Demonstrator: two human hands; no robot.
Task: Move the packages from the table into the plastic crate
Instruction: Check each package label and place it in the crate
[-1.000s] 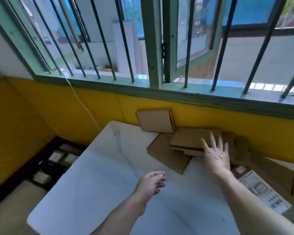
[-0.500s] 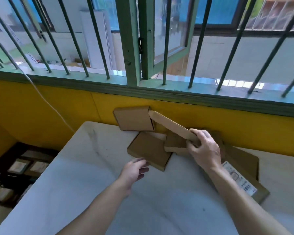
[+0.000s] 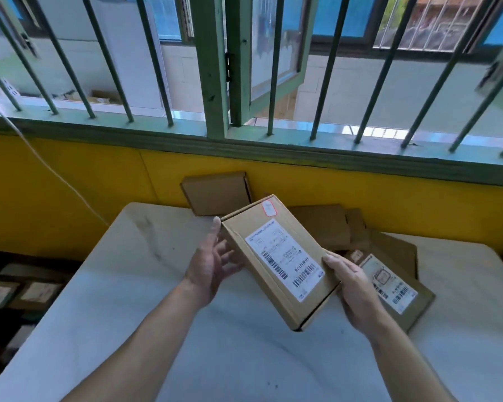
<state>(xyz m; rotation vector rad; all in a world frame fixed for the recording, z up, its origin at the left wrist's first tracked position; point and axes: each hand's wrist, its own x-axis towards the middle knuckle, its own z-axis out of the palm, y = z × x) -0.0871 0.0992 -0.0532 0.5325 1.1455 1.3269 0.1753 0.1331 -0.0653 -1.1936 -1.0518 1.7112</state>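
**A plain parcel-sorting room under a barred window**

This looks like a small dispatch or stock room rather than a living space. Flat brown cartons (image 3: 328, 227) lie piled at 1 o'clock on a white, marble-patterned table (image 3: 128, 314). One leaning carton (image 3: 215, 192) rests against the yellow wall (image 3: 70, 175) at 12. The labelled carton (image 3: 276, 259) at the centre and a second labelled one (image 3: 395, 285) at 3 o'clock carry printed shipping labels with barcodes. At 9 o'clock, below the table's edge, a dark crate (image 3: 26, 256) holds more small packages. A green-framed window (image 3: 215, 82) with metal bars (image 3: 323, 82) spans 12 o'clock and faces a neighbouring building's pale wall. A thin white cable (image 3: 55, 175) hangs at 10 o'clock.
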